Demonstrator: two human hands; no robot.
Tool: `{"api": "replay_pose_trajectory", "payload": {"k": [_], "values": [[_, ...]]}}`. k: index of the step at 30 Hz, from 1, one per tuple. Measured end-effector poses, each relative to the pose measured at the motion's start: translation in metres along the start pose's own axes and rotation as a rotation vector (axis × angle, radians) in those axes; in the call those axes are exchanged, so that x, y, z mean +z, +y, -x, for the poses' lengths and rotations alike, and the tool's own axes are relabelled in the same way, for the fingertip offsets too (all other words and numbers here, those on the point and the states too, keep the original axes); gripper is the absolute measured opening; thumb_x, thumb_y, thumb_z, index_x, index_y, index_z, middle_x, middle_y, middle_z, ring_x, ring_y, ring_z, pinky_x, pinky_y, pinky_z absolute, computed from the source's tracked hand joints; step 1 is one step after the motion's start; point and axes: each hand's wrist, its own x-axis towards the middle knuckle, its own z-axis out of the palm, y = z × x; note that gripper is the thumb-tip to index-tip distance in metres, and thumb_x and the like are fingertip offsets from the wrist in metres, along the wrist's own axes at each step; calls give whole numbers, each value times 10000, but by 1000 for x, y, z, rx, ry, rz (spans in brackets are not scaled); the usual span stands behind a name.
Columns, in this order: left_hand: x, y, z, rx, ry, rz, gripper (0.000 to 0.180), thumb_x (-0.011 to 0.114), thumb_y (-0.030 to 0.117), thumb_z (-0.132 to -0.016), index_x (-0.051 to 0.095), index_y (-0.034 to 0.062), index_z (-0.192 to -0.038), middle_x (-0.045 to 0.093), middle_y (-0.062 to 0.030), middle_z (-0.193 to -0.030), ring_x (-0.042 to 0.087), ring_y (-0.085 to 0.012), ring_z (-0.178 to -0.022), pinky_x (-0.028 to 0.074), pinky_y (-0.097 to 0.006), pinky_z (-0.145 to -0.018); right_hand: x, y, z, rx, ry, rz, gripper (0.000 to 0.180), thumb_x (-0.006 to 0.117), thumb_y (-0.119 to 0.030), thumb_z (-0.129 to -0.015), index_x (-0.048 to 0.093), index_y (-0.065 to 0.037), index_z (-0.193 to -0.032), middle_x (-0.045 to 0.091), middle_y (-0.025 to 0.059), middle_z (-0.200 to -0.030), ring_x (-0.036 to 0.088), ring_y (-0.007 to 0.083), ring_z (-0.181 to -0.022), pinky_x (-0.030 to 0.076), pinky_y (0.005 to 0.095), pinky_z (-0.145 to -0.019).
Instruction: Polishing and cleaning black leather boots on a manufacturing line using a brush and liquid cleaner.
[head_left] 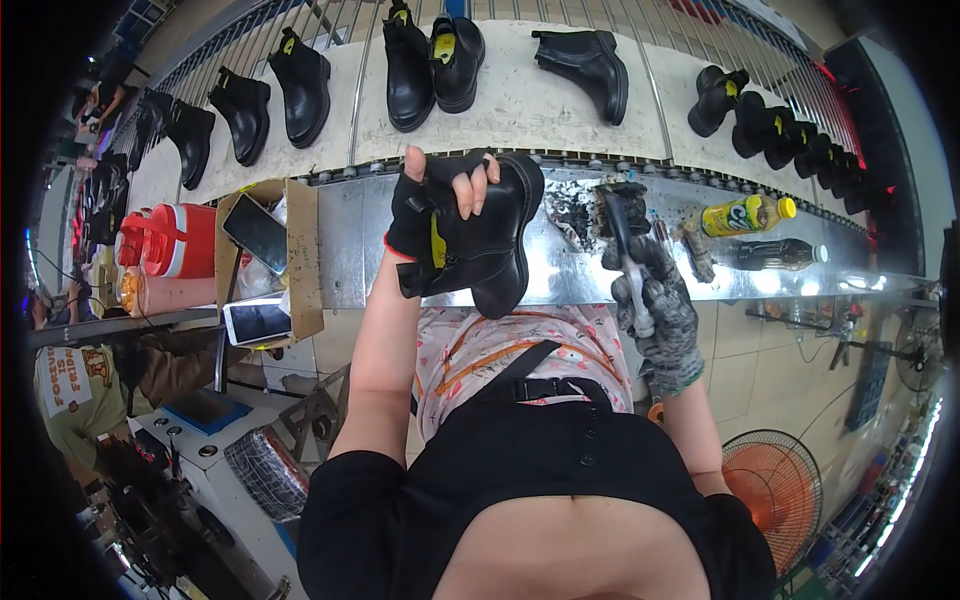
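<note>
My left hand (425, 205), in a black fingerless glove, is closed round a black ankle boot (485, 225). The boot lies on its side in the air, its yellow-lined opening toward my wrist and its sole to the right. In a stained grey glove, my right hand (655, 300) grips a brush (632, 262) with a pale handle and a dark upper end. That end is at a blackened block or pad (627, 203), whose exact kind I cannot tell. Left of the pad lies a dark-smeared sheet (572, 215) on the metal ledge.
Several black boots (303, 88) stand along the white conveyor (520, 95) beyond the ledge. A yellow-labelled bottle (745, 215), a dark bottle (780, 254) and a rag (698, 250) lie to the right. At left are a cardboard box (305, 250) with phones and a red jug (182, 240).
</note>
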Motion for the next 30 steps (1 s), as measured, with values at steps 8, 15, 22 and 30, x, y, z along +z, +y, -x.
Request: {"api": "replay_pose_trajectory", "payload": {"k": [8, 15, 22, 30], "values": [[7, -3, -9, 11, -84, -3, 821, 70, 587, -930, 480, 54, -459, 449, -48, -494, 427, -183, -611, 315, -327, -870, 37, -38, -20, -348, -363, 1329, 540, 560, -45, -764, 472, -64, -1297, 507, 144, -1278, 475, 315, -1184, 354, 388, -1023], [8, -5, -8, -23, -79, 7, 810, 71, 593, -930, 470, 72, -455, 440, -38, -497, 417, -188, -659, 292, -343, -877, 43, -40, -27, -433, -396, 1484, 551, 492, 10, -744, 485, -79, -1288, 517, 158, -1262, 485, 326, -1162, 361, 394, -1020], [10, -7, -8, -44, -25, 16, 831, 88, 618, -914, 480, 41, -461, 461, -74, -511, 446, -201, -684, 328, -332, -882, 49, -48, -29, -408, -384, 1510, 479, 578, -150, -786, 525, -134, -1261, 532, 142, -1252, 523, 312, -1118, 406, 387, -972], [7, -6, -11, -45, -140, -46, 819, 92, 618, -914, 464, 40, -469, 471, -80, -549, 444, -214, -710, 313, -335, -912, 48, -55, -35, -453, -393, 1445, 446, 655, -337, -763, 594, -214, -1188, 614, 115, -1119, 593, 318, -980, 462, 383, -873]]}}
